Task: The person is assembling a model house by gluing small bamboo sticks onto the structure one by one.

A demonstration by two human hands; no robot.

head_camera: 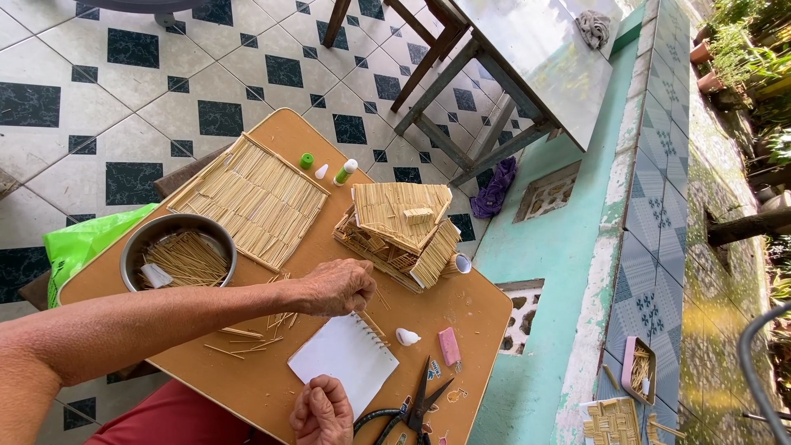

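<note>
My left hand [338, 286] reaches across the brown tabletop [478, 317], fingers pinched together just in front of a small model house [404, 227] made of thin sticks. Whether a stick is between the fingertips I cannot see. Loose sticks [264, 325] lie scattered under that hand. My right hand [321, 412] rests curled shut at the near edge, touching the corner of a white spiral notepad [346, 354]. A flat panel of glued sticks [255, 198] lies to the left of the house. Near it is a metal bowl [136, 247] holding more sticks.
A glue bottle [346, 171], green cap [306, 161] and white cap [321, 171] stand behind the panel. Scissors [422, 404], black pliers [375, 419], a pink block [449, 346] and a white lump [408, 336] lie near the notepad. A green bag [82, 243] lies left; a teal wall [560, 264] runs right.
</note>
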